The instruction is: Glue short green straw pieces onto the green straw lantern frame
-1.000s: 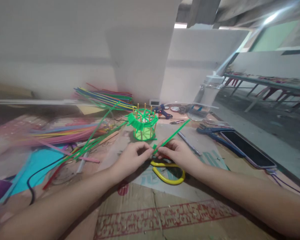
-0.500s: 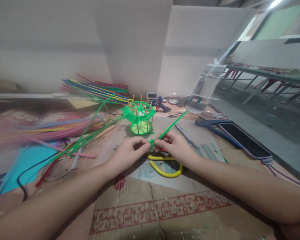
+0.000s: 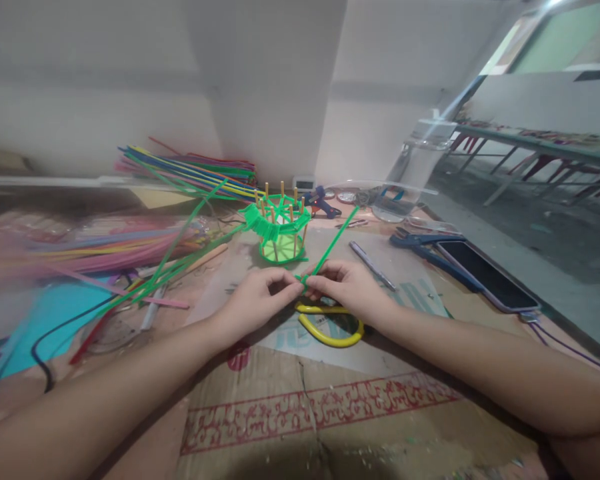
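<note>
My left hand (image 3: 257,300) and my right hand (image 3: 347,287) meet fingertip to fingertip over the cardboard, both pinching the near end of a green straw (image 3: 331,250) that slants up and away to the right. Just beyond them stands a small green woven basket (image 3: 279,233) with wooden sticks poking up from its rim; long green straws trail from it to the left. Yellow-handled scissors (image 3: 330,327) lie flat under my right hand.
Bundles of coloured straws (image 3: 190,170) lie at the back left and more at the left (image 3: 105,243). A phone (image 3: 485,273), blue pliers (image 3: 425,243), a pen (image 3: 373,265), a blue glue gun (image 3: 323,203) and a clear plastic jar (image 3: 415,173) sit to the right. A black cable (image 3: 55,333) curls at the left.
The straw's far end has swung more upright and leftward as my fingers work its near end. The view has dipped slightly; my hands stay in place.
</note>
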Available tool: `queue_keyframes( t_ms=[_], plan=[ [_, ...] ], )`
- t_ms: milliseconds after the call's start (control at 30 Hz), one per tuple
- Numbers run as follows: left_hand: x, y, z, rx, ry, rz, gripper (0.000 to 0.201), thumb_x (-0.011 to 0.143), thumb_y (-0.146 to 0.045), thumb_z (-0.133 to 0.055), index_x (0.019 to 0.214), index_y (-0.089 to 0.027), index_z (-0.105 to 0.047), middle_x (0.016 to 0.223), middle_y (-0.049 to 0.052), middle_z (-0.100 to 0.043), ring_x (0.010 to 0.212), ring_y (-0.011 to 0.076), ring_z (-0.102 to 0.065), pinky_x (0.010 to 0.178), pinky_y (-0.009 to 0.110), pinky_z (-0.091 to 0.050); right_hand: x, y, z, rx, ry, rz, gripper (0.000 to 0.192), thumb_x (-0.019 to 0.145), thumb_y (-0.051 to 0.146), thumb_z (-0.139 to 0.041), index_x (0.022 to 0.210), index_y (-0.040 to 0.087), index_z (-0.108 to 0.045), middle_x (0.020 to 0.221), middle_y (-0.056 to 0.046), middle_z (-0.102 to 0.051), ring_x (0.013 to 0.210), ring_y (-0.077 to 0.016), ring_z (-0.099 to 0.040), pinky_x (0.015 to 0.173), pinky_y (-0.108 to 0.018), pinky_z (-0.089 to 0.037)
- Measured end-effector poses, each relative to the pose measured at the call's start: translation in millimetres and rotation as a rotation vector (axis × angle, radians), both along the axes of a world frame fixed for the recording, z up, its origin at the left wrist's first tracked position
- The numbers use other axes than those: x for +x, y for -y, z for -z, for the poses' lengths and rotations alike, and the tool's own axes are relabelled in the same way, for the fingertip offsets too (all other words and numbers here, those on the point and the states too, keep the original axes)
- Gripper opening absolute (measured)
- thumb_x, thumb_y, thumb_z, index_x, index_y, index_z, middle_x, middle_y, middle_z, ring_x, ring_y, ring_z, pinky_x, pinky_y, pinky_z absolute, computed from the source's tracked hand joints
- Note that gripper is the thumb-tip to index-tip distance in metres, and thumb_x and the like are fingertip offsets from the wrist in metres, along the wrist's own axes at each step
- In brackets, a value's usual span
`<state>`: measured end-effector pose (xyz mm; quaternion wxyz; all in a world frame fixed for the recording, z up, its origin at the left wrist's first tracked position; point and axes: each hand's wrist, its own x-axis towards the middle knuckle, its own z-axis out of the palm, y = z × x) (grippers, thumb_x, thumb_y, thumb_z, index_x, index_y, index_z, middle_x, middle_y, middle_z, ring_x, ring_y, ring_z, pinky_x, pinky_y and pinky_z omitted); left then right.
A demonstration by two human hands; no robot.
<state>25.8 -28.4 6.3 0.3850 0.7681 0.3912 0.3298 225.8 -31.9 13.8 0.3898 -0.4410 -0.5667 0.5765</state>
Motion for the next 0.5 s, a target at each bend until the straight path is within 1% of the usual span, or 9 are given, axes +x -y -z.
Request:
queue_keyframes(
  t_ms=[100, 233, 367, 433, 500],
  plan=[
    [-0.4, -0.2, 0.8, 0.007, -0.003, 0.034, 0.024, 0.091, -0.035, -0.058, 0.081, -0.017, -0.070, 0.082, 0.002, -0.073, 0.079, 0.0163, -0.064, 0.075, 0.027, -0.047, 0.2, -1.0, 0.1, 0.012, 0.029, -0.008, 0.034, 0.069, 0.045, -0.084, 0.079, 0.016, -0.069, 0.066, 0.000, -0.070, 0.058, -0.0109, -0.064, 0.061, -0.025, -0.054],
    [-2.2, -2.5, 3.7, 0.022, 0.010, 0.080, 0.029, 0.095, -0.035, -0.051, 0.084, -0.017, -0.071, 0.086, 0.004, -0.072, 0.083, 0.0178, -0.065, 0.077, 0.029, -0.048, 1.7, -2.4, 1.2, 0.031, 0.021, 0.000, 0.035, 0.071, 0.046, -0.083, 0.078, 0.017, -0.066, 0.064, 0.001, -0.069, 0.057, -0.0100, -0.062, 0.060, -0.024, -0.053],
    [-2.6, -3.4, 4.2, 0.022, 0.008, 0.045, 0.018, 0.086, -0.032, -0.063, 0.092, -0.018, -0.073, 0.090, 0.003, -0.073, 0.086, 0.0186, -0.065, 0.079, 0.029, -0.048, 2.7, -3.3, 2.5, 0.031, 0.009, 0.010, 0.036, 0.071, 0.048, -0.083, 0.077, 0.017, -0.065, 0.066, 0.000, -0.070, 0.058, -0.0105, -0.063, 0.063, -0.026, -0.054],
    [-1.7, -2.5, 3.1, 0.012, 0.000, 0.018, 0.016, 0.082, -0.030, -0.067, 0.091, -0.019, -0.073, 0.087, 0.002, -0.073, 0.084, 0.0186, -0.065, 0.078, 0.029, -0.048, 2.8, -3.1, 3.0, 0.029, 0.002, 0.009, 0.037, 0.070, 0.049, -0.083, 0.077, 0.017, -0.066, 0.066, 0.000, -0.070, 0.059, -0.0106, -0.063, 0.063, -0.026, -0.054],
    [-0.7, -1.1, 1.9, 0.013, 0.003, 0.011, 0.013, 0.081, -0.030, -0.068, 0.087, -0.019, -0.073, 0.085, 0.002, -0.073, 0.082, 0.0180, -0.064, 0.077, 0.029, -0.048, 2.7, -2.5, 3.0, 0.024, 0.004, 0.002, 0.038, 0.070, 0.050, -0.083, 0.079, 0.017, -0.066, 0.065, 0.001, -0.070, 0.058, -0.0107, -0.063, 0.061, -0.025, -0.053]
  ],
)
